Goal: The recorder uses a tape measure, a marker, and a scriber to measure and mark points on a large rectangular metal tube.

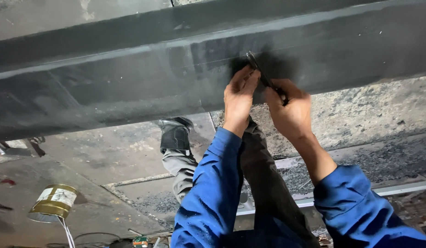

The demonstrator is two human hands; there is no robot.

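Observation:
A large dark grey steel beam [130, 78] runs across the upper part of the view. My right hand [291, 110] grips the handle of a thin dark tool [263, 76], a scraper or brush, whose tip rests on the beam's side. My left hand [239, 96] is beside it, fingers pressing on the tool near its tip against the beam. A darker wet-looking patch surrounds the tool's tip. Both arms wear blue sleeves.
A gold and white tin can [54, 202] stands on the concrete floor at lower left. My leg in grey trousers and a black boot [175, 133] shows below the beam. Gravel and a pale metal rail [397, 188] lie at the right.

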